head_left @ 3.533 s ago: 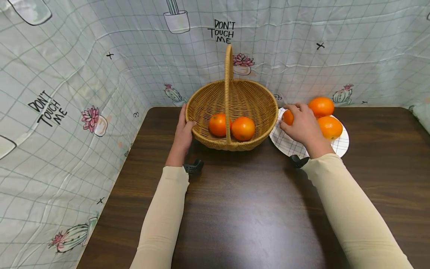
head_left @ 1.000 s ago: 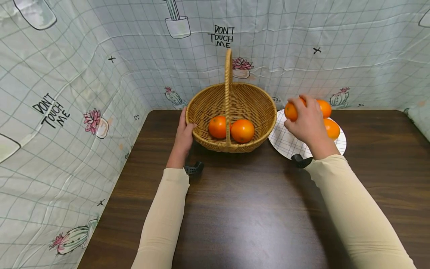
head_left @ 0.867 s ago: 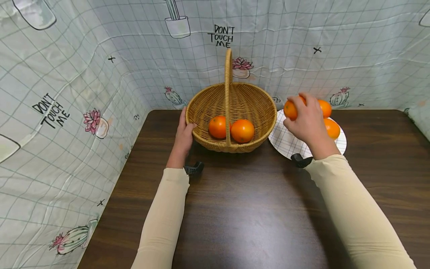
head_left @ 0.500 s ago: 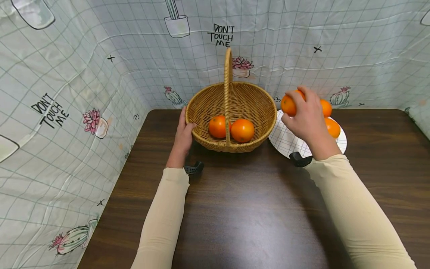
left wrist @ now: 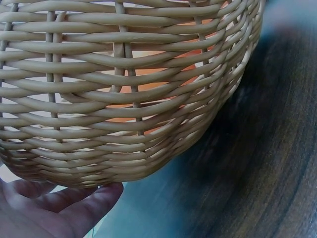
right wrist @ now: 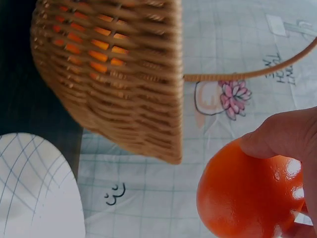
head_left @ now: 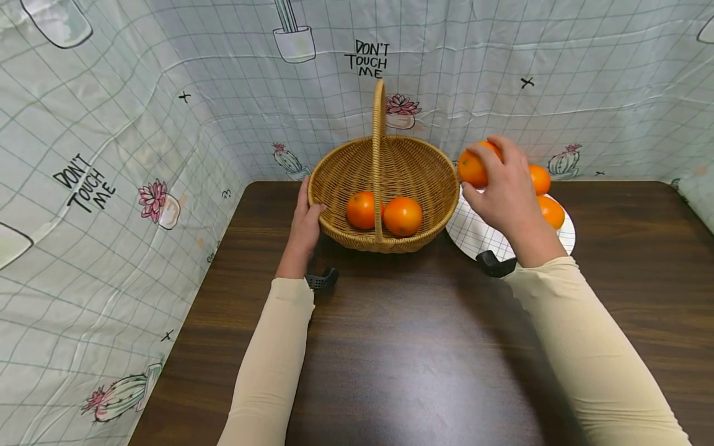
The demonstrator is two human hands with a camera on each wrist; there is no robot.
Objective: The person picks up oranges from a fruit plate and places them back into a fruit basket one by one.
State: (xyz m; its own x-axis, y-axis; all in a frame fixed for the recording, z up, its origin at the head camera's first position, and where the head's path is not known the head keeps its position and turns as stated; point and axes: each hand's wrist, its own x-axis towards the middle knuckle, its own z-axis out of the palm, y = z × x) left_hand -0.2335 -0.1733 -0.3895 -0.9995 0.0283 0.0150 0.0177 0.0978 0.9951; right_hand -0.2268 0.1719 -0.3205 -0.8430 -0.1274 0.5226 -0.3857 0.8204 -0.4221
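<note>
A wicker basket (head_left: pixel 413 155) with a tall arched handle stands at the back of the table, and its woven side (left wrist: pixel 89 94) fills much of the left wrist view. My left hand (head_left: pixel 305 223) grips its left rim, thumb over the edge and fingers along the outside. Two oranges (head_left: pixel 403 217) lie in the bottom of the basket. Held up off the plate, an orange (right wrist: pixel 245 196) is in my right hand (head_left: pixel 506 192), just right of the basket's rim. Below that hand a white grid-patterned plate (head_left: pixel 474 232) carries two more oranges (head_left: pixel 551 212), partly hidden by the hand.
The dark wooden table (head_left: pixel 401 347) extends in front of the basket and to both sides. A printed cloth (head_left: pixel 474 56) hangs close behind the basket and along the left side. Each wrist wears a black strap mount (head_left: pixel 323 279).
My right hand took hold of an orange on the plate, lifted it and has moved left with it toward the basket. The left hand has stayed on the basket's rim.
</note>
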